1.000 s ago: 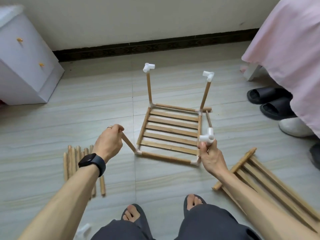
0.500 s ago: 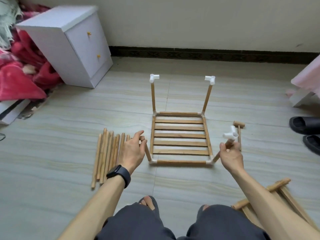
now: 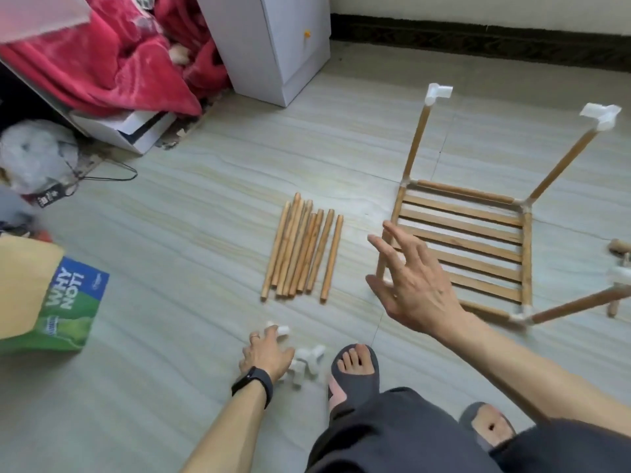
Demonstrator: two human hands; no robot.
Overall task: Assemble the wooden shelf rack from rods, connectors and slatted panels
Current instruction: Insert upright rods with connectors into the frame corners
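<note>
The partly built rack lies on the floor, a slatted panel (image 3: 461, 240) framed by rods. Two rods stand up at its far corners, each topped by a white connector (image 3: 438, 93). A third rod (image 3: 580, 303) slopes out from the near right corner. My right hand (image 3: 416, 285) hovers with fingers spread over the panel's near left corner, holding nothing. My left hand (image 3: 266, 353) is down on the floor beside my left foot. Its fingers touch a small pile of loose white connectors (image 3: 305, 365). Several loose rods (image 3: 304, 250) lie side by side left of the panel.
A white cabinet (image 3: 273, 46) and a red blanket (image 3: 112, 63) are at the back left. A green box (image 3: 68, 308) sits at the left edge, with a plastic bag (image 3: 34, 155) behind it. A small wooden mallet (image 3: 619, 247) lies at the right edge.
The view has swung left. My left hand left the rack's near left corner and dropped to the loose connectors. My right hand let go of the sloping rod and now hovers with spread fingers.
</note>
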